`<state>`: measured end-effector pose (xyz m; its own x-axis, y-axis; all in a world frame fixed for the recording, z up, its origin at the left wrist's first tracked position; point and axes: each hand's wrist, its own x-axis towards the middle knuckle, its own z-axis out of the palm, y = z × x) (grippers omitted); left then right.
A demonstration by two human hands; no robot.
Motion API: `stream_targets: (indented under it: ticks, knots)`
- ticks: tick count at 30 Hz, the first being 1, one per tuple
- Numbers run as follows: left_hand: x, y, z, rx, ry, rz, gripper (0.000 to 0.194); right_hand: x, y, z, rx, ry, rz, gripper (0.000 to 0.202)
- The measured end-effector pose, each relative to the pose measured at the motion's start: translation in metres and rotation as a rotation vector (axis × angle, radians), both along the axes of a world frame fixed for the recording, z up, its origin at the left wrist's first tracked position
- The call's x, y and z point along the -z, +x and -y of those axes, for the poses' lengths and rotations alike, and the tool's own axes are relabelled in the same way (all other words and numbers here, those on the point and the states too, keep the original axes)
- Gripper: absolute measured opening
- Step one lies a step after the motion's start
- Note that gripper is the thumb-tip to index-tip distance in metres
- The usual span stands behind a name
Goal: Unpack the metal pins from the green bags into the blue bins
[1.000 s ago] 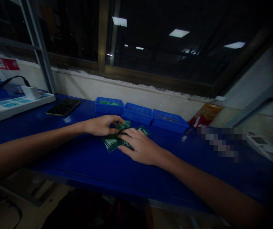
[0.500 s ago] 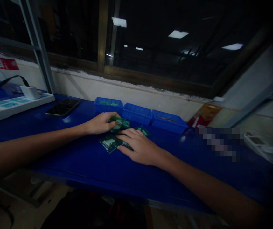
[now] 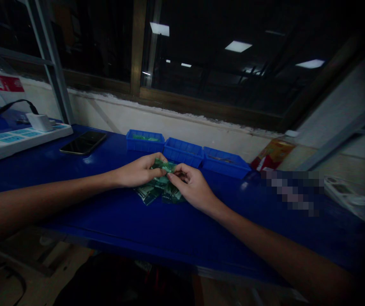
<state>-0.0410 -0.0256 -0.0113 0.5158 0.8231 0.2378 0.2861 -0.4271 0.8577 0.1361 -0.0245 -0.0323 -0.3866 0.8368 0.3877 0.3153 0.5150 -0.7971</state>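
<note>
My left hand (image 3: 142, 170) is closed, thumb and fingers pinching a green plastic bag (image 3: 161, 165) held above the table. My right hand (image 3: 190, 182) is closed too, its thumb and fingertips meeting the same bag at its right side. Below both hands lie several more green bags (image 3: 149, 193) with pale, small contents, partly covered by the fingers. What exactly is inside the bags is too dark to make out.
Three blue bins, a left one (image 3: 144, 144) with green pieces, a middle one (image 3: 183, 154) and a right one (image 3: 227, 165), line the wall. A phone (image 3: 83, 143) and a white power strip (image 3: 26, 140) lie left. An orange-red packet (image 3: 273, 155) stands right on the blue table (image 3: 131, 225).
My right hand has lifted off the bags on the table, and its fingertips have closed at the bag in my left hand. Both hands now meet over the pile.
</note>
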Motion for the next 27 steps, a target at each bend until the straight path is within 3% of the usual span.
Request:
stream_targets:
  ticks: [8, 19, 27]
  knots:
    - [-0.0031, -0.0034, -0.0019, 0.035, 0.075, -0.028, 0.018, 0.0006, -0.0037, 0.0034, 0.065, 0.0, -0.091, 0.017]
    - [-0.0012, -0.0048, -0.004, -0.048, 0.221, -0.111, 0.027, 0.0011, -0.0041, 0.0012, 0.069, 0.0, -0.145, 0.017]
    - [-0.0015, -0.0069, -0.0083, 0.038, 0.133, -0.12, 0.029, 0.0004, -0.0011, -0.0007, 0.111, 0.035, -0.139, 0.017]
